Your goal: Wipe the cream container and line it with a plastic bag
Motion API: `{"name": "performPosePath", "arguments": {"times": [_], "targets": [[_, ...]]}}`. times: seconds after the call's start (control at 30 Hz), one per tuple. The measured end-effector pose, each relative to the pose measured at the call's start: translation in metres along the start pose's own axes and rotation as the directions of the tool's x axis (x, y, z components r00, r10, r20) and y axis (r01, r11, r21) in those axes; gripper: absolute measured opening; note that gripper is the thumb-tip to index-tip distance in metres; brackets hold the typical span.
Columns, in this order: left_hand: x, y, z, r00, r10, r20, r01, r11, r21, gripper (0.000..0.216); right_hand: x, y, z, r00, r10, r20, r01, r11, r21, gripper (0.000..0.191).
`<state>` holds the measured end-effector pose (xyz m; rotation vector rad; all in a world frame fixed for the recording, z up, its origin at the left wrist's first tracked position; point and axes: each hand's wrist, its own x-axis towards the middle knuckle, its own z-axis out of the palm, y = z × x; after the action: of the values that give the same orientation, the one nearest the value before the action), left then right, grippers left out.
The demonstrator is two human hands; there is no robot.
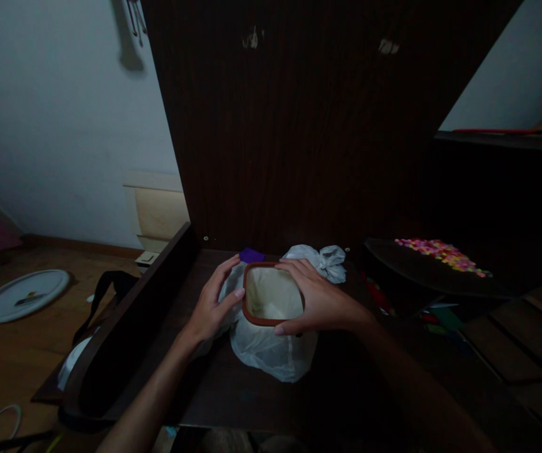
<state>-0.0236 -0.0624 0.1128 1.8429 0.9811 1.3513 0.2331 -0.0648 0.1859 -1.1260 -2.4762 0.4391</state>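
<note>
A small bin (273, 322) with a brown squarish rim and a pale inside stands in front of me, mouth upward. A thin white plastic bag (271, 355) bulges out around it below the rim. My right hand (315, 299) curves over the rim's right side, fingers at the back and thumb at the front. On the left, my left hand (214, 302) has its thumb tip at the rim and its fingers stretched apart beside the bag. Behind the bin lie a knotted white bag (332, 263) and a purple piece (252, 255). The bin's lower walls are hidden.
The dark wooden surface (233, 399) has a raised side board (133, 321) at left and a tall dark panel (299, 138) behind. Colourful small pieces (443, 255) lie on a dark shelf at right. A white oval lid-like thing (22, 296) lies on the floor.
</note>
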Motion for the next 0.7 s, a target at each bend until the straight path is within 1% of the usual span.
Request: {"name": "performPosePath", "arguments": {"times": [0.07,0.17,0.3,0.43,0.57,0.7], "targets": [[-0.001,0.001,0.001,0.996,0.034,0.080,-0.037,0.999,0.036,0.061,0.001,0.001,0.003,1.000,0.013,0.012,-0.012,1.000,-0.006,0.110],[-0.003,0.000,0.004,0.986,0.032,0.165,-0.049,0.994,0.101,0.060,0.001,0.003,0.006,0.999,0.019,0.036,-0.019,1.000,0.005,0.113],[-0.005,-0.002,0.008,0.984,0.030,0.174,-0.049,0.993,0.108,0.061,-0.003,0.009,0.006,0.998,0.021,0.067,-0.025,0.998,0.061,0.119],[-0.007,-0.002,0.009,0.985,0.022,0.172,-0.040,0.994,0.105,0.065,-0.011,0.022,0.002,0.989,0.077,0.124,-0.095,0.985,0.146,0.131],[-0.009,-0.007,0.008,0.977,0.022,0.211,-0.045,0.994,0.103,0.074,-0.020,0.035,0.000,0.986,0.111,0.127,-0.142,0.953,0.269,0.131],[-0.010,-0.011,0.008,0.968,0.045,0.247,-0.066,0.995,0.075,0.085,-0.025,0.044,0.003,0.985,0.131,0.109,-0.163,0.909,0.384,0.131]]}}
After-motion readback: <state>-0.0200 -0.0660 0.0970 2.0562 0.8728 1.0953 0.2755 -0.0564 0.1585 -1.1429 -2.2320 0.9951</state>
